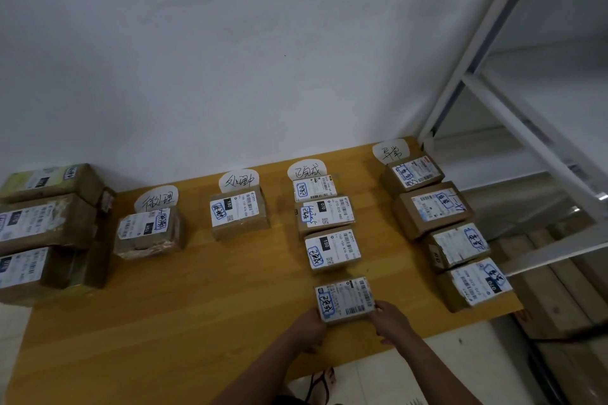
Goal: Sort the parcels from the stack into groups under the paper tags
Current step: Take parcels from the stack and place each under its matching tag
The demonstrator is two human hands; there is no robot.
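A small brown parcel [344, 300] with a white label lies near the table's front edge, at the foot of the third column. My left hand [309, 325] grips its near-left corner and my right hand [390, 317] grips its near-right corner. Above it three parcels [332, 251] line up under the third paper tag [307, 170]. The first tag [157, 199] has one parcel [148, 232] below it, as does the second tag [239, 181] with its parcel [239, 214]. Several parcels [434, 207] sit under the fourth tag [391, 149]. The stack [42, 227] stands at the far left.
The wooden table [204, 299] runs against a white wall. A white metal shelf frame [513, 82] rises at the right, close to the fourth column. A sandalled foot [320, 385] shows on the tiled floor below the table's front edge.
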